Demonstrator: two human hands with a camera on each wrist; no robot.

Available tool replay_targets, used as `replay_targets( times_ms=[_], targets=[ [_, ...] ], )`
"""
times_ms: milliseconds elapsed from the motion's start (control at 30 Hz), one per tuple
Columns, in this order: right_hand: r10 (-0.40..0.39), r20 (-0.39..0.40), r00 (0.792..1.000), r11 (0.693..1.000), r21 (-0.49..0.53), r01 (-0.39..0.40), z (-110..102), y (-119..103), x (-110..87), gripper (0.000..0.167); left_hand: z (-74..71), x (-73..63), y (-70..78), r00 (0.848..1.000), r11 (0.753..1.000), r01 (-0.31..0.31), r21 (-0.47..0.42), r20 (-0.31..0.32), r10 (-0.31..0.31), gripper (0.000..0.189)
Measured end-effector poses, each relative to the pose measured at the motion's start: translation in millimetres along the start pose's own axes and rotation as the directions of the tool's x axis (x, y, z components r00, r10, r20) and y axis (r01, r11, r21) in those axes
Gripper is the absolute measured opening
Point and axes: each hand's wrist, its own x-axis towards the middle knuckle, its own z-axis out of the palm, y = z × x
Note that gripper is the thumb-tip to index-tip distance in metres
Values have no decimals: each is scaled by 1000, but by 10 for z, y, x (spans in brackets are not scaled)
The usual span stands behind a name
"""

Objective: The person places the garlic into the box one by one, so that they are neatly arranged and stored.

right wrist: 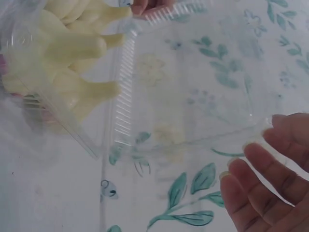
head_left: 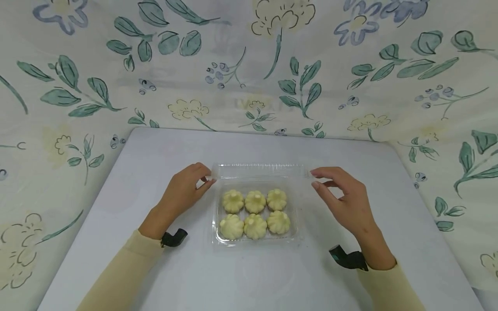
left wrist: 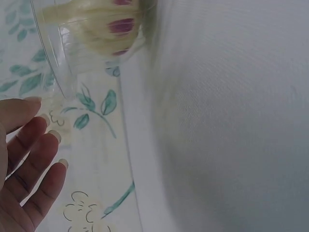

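Note:
A clear plastic container [head_left: 254, 242] stands on the table, with several pale garlic bulbs [head_left: 255, 201] inside in two rows. Their stems point up, and purple streaks show low on the bulbs [left wrist: 120, 25] in the left wrist view. The container's clear hinged lid [right wrist: 188, 92] is raised at the back. My left hand [head_left: 186, 183] pinches the lid's left edge between thumb and fingertips. At the opposite edge, my right hand [head_left: 346, 196] holds the lid's corner with thumb and forefinger, the other fingers loosely bent.
The white table [head_left: 256, 280] reaches back to a floral cloth [head_left: 233, 56] that hangs behind and along both sides. A small black camera [head_left: 175, 237] is strapped at the left wrist, another black camera [head_left: 348, 258] at the right.

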Motion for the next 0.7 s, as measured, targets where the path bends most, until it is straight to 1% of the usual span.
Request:
replay_targets(
  times_ms=[133,233,300,367,467,567,633,700],
  targets=[
    [-41,-1,999,999,-24,41,-35,-78,-90,33,5,-57,-1,1000,1000,-8,-7,7,8,21],
    [-56,16,998,997,-60,57,-29,-98,-178,31,15,-100,-5,1000,1000,-24,-20,2,24,25],
    [-58,28,998,995,-81,60,-17,-102,-236,30,16,-134,-4,1000,1000,-22,-19,3,22,27],
    [-56,43,998,994,-96,60,-2,-101,-298,30,6,-184,-1,1000,1000,-7,-13,10,7,28],
    [-47,65,997,990,-126,55,27,-92,-399,31,-54,-304,38,1000,1000,11,4,14,-11,31],
    [-39,74,997,988,-149,50,57,-68,-503,32,-131,-458,116,1000,1000,-8,1,-8,8,33],
    [-34,73,997,987,-153,45,78,-46,-568,33,-169,-556,196,999,999,-28,-26,-28,28,31],
    [-23,69,997,990,-140,32,101,-21,-632,33,-179,-648,289,998,995,-41,-88,-45,37,27]
  ],
)
